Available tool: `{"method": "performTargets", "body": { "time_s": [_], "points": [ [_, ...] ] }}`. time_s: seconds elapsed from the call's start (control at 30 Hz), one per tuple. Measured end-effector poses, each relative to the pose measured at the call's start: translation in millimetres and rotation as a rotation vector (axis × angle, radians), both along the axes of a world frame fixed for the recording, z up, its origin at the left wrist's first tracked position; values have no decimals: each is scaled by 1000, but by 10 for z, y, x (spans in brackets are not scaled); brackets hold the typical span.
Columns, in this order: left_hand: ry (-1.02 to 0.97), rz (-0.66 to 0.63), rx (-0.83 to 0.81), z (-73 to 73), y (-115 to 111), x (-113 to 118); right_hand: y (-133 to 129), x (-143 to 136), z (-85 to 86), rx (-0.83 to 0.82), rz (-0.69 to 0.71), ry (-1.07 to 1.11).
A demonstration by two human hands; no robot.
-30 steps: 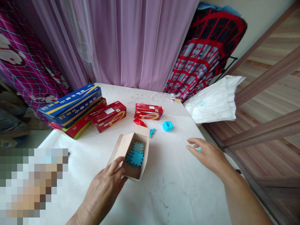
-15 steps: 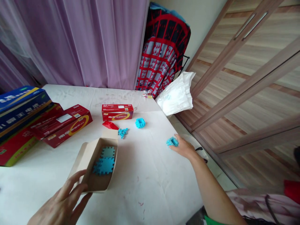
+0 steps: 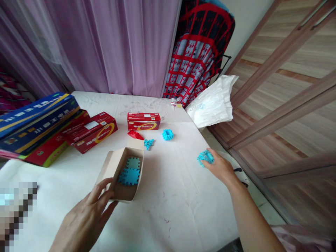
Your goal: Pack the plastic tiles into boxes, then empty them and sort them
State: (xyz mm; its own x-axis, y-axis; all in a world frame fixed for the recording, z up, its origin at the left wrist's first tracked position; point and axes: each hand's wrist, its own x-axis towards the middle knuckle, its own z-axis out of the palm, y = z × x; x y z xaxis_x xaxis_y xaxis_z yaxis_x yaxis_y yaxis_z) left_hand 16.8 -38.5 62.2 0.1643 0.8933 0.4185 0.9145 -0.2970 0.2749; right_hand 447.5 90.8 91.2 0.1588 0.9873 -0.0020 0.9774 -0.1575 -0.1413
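Observation:
My left hand (image 3: pixel 89 206) grips the near left side of an open cardboard box (image 3: pixel 123 194), thumb and fingers around its wall. Inside the box lie flat blue interlocking foam-like tiles (image 3: pixel 130 176) with notched edges. Near the table's right edge, my right hand (image 3: pixel 219 163) pinches a hollow blue block (image 3: pixel 205 158) built from notched pieces. A second hollow blue block (image 3: pixel 167 134) stands further back on the table. Behind the cardboard box lies a small cluster of loose blue pieces (image 3: pixel 149 144).
A red printed box (image 3: pixel 143 121) stands at the back, with a red crumpled piece (image 3: pixel 135 134) before it. Another red box (image 3: pixel 91 131) and a large blue box (image 3: pixel 39 122) are at the left. A white bag (image 3: pixel 211 103) hangs at the table's far right edge.
The whole scene has shifted right in view as the camera turned left. My right hand's blue block has tilted slightly. My left hand stays on the cardboard box.

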Motion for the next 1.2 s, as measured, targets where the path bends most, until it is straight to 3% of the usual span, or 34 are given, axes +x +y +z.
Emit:
{"method": "performTargets", "body": {
  "time_s": [0.1,0.27,0.4,0.57,0.7,0.87,1.03,1.2],
  "points": [
    [156,-7,-25,121,-19,51,-101,-456,238,35,180,187],
    [195,-1,-29,149,-49,79,-288,-1565,554,-32,593,395],
    [164,-20,-3,127,-63,66,-337,-2206,563,-83,807,353],
    [61,-31,26,61,-82,6,-393,-2445,410,-136,926,251],
    [0,-27,4,22,-94,-22,-367,-2312,381,-117,944,309],
    [-4,-31,16,41,-84,-12,-192,-1812,376,75,707,420],
    [34,-19,7,86,-69,-3,-14,-885,142,82,435,315],
    [85,-25,15,63,-77,-30,149,166,-157,10,-17,129]
  ]
}}
